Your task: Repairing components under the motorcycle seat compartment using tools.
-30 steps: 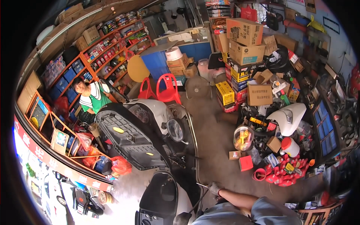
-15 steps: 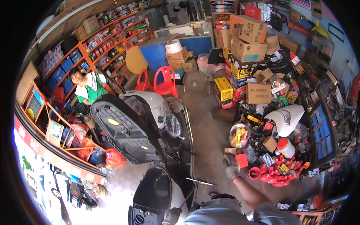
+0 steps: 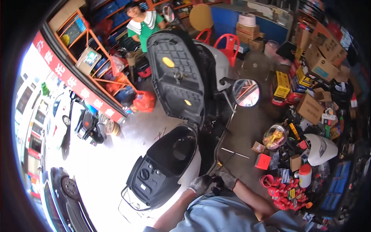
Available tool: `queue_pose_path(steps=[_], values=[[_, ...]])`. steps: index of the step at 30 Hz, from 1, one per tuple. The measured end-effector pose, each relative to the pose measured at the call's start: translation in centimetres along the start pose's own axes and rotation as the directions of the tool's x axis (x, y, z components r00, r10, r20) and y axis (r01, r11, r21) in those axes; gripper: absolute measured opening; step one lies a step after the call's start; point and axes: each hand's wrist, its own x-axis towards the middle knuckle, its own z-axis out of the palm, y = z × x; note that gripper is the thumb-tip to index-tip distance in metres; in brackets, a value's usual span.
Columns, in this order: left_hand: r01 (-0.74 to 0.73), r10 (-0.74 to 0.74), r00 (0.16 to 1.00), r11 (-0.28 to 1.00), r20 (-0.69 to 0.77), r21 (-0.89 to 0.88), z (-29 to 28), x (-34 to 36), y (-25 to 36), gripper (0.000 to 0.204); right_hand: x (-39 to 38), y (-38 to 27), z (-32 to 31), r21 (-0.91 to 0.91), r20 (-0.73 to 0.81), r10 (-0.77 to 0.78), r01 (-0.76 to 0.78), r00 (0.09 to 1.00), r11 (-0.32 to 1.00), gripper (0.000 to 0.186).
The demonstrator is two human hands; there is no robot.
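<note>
My left hand [image 3: 201,185], in a grey work glove, is closed just right of the scooter's open storage bin [image 3: 174,149]. Close beside it my right hand [image 3: 227,180], gloved too, is also closed. A small dark item [image 3: 217,181] shows between the hands; its kind is unclear. The scooter's seat [image 3: 177,73] stands tipped up, its black underside facing me. Beyond it is the round mirror [image 3: 246,93]. A thin pale rod [image 3: 235,153] shows just beyond my hands.
Right of me, a red box [image 3: 262,161], a jar of yellow items [image 3: 275,136], red bottles [image 3: 288,193] and a white scooter panel [image 3: 320,150] crowd the floor. A person in green [image 3: 148,29] stands behind the scooter. Red chairs [image 3: 228,46] stand at the back.
My view has swung left. My right hand has left the spot by the red box and come in beside my left hand, which has moved up into fuller view.
</note>
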Motion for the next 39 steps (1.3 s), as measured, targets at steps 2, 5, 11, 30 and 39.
queue_pose_path(steps=[2,5,11,30,39], values=[[-0.134,0.134,0.991,0.991,-0.003,0.025,1.7,0.2,-0.8,0.039,0.1,0.4,1.2,0.059,0.127,-0.003,-0.005,0.992,0.998,0.022],[-0.171,0.168,0.983,0.984,0.070,0.042,0.3,-0.4,1.0,0.034,3.3,3.4,-1.8,-0.059,0.221,-0.064,0.079,0.973,0.995,0.018],[0.035,-0.069,0.995,0.917,-0.072,-0.397,0.0,-4.0,-1.0,0.040,5.6,4.3,-2.5,0.450,0.205,0.198,-0.272,0.959,0.851,0.020],[-0.923,-0.479,0.310,0.056,-0.822,-0.380,-15.9,-28.3,-3.3,0.041,6.3,2.8,-10.8,0.407,-0.367,-0.121,0.276,0.922,0.871,0.019],[0.157,-0.629,0.758,0.435,-0.174,-0.886,2.0,-14.5,-7.1,0.028,5.0,12.1,-21.4,0.193,-0.325,-0.118,0.188,0.938,0.963,0.027]])
